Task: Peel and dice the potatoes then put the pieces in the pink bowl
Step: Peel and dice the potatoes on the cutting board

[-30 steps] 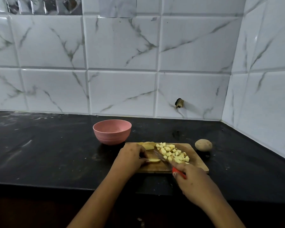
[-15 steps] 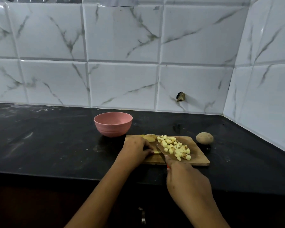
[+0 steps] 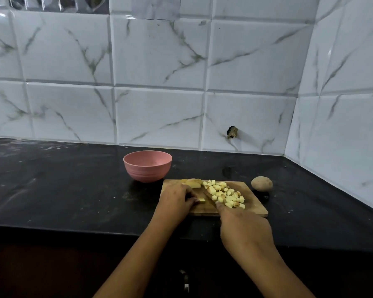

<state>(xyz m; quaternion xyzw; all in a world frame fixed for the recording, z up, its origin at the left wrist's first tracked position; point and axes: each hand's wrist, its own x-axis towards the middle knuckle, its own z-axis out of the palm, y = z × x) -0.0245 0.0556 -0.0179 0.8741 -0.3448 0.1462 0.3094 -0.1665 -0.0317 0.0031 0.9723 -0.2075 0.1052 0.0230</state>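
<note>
Your left hand (image 3: 177,197) sits at lower centre of the frame, its fingers (image 3: 190,197) curled down onto a small piece (image 3: 201,200) on the board (image 3: 254,203). They pin it so it cannot skid under the blade. Your right hand (image 3: 243,229), just right of it, is clenched round the knife (image 3: 209,197). The handle is hidden under the hand, and only the blade shows, angled up-left beside the piece. The dice (image 3: 224,194) lie heaped right of the blade, probably to keep the cutting spot free. A peeled chunk (image 3: 193,182) waits at the board's upper left edge. The bowl (image 3: 148,166) stands just up-left of the board, handy for the transfer; no pieces show in it. An unpeeled potato (image 3: 262,183) lies on the table (image 3: 73,190) right of the board, so I judge plenty remains.
</note>
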